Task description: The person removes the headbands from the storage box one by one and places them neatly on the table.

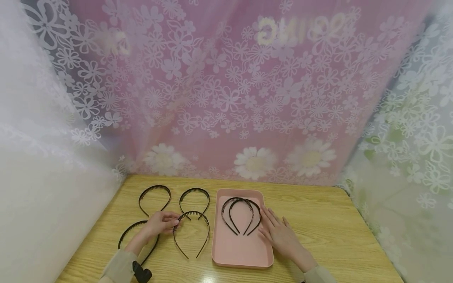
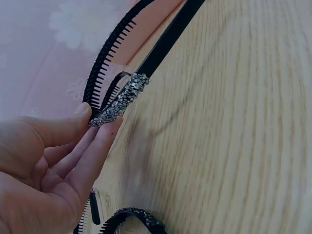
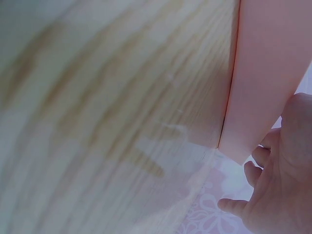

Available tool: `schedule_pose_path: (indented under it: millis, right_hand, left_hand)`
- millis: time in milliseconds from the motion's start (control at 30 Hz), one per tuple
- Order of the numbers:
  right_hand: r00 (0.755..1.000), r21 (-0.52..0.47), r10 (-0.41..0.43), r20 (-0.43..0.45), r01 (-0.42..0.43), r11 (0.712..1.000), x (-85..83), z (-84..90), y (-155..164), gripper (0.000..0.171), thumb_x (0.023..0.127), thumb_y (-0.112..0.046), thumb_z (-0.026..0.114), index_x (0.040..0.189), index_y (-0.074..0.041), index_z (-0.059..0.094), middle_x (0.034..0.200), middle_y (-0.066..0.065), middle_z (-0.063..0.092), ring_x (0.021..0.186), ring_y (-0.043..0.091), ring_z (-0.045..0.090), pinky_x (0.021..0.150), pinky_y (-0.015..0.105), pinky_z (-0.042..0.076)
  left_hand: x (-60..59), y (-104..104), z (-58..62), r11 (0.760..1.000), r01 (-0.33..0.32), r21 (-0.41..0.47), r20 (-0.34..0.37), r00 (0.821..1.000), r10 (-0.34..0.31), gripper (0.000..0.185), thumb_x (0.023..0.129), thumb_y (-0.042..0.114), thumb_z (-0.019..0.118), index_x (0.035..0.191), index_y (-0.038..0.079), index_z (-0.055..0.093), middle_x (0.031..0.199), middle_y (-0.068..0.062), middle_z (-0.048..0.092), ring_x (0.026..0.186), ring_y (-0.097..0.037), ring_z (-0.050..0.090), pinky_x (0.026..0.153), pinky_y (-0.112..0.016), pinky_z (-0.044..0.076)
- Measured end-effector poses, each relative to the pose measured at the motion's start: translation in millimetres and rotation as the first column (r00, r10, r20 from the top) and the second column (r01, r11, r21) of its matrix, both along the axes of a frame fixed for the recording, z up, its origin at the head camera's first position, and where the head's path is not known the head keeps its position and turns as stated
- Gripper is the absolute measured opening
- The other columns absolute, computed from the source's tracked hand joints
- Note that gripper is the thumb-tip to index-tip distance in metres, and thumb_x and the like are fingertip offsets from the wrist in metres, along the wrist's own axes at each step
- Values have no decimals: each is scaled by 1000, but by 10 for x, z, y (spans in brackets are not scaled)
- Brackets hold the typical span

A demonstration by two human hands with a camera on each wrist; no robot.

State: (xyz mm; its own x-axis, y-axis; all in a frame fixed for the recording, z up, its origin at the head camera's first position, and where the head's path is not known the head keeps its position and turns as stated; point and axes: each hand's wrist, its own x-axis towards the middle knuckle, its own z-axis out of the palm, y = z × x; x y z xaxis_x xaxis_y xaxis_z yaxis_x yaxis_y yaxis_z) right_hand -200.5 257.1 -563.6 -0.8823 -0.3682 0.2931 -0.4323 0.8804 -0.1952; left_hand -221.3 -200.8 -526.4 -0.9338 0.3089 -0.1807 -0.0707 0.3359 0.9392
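Note:
My left hand (image 1: 162, 223) pinches one side of a black toothed headband (image 1: 194, 212) between thumb and fingers. In the left wrist view, sparkling silver stones cover part of the held headband (image 2: 127, 95) by the fingertips. To its right lies a pink tray (image 1: 238, 255) with two overlapping dark headbands (image 1: 223, 207) inside. My right hand (image 1: 283, 237) rests at the tray's right rim with fingers extended. The right wrist view shows that hand (image 3: 280, 180) against the tray's outer wall (image 3: 263, 87).
On the wooden table (image 1: 308, 204) lie more headbands: one at the back left (image 1: 155, 186), another behind the held one (image 1: 194, 189), a third partly under the left forearm (image 1: 132, 225). A floral curtain (image 1: 230, 98) hangs behind the table, with pale sheets at both sides.

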Motion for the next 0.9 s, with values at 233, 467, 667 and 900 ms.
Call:
schedule_pose_path:
  millis: [233,467,667,900]
  right_hand:
    - [1000,17,1,21,-2,1000,-9,9,8,68,103,-46,56,158,-12,37,164,4,33,148,29,36,109,70,33]
    - [999,24,3,34,-4,1000,-8,22,10,67,104,-46,54,159,-13,35,165,3,32,149,28,34,110,69,32]
    - [1000,32,0,30,-1,999,-9,25,5,68,103,-47,55,159,-13,36,164,4,33,148,29,36,110,69,32]
    - [999,26,0,47,-1,1000,-7,33,10,67,104,-47,54,160,-15,34,165,2,31,149,27,34,111,69,31]
  left_hand:
    - [18,-20,10,997,74,20,47,996,-74,37,101,12,64,130,-11,61,112,-22,72,100,-31,72,79,-40,62]
    - [21,-37,-37,994,111,-5,47,993,-111,38,101,10,63,131,-14,59,109,-20,73,96,-28,73,76,-36,62]
    - [1,-42,-94,993,115,-39,25,993,-115,36,100,8,63,129,-14,60,106,-15,72,94,-27,73,75,-37,62]
    - [6,-23,-87,988,75,-132,-15,997,-78,32,100,11,65,125,-10,65,101,-11,72,88,-25,71,71,-38,62]
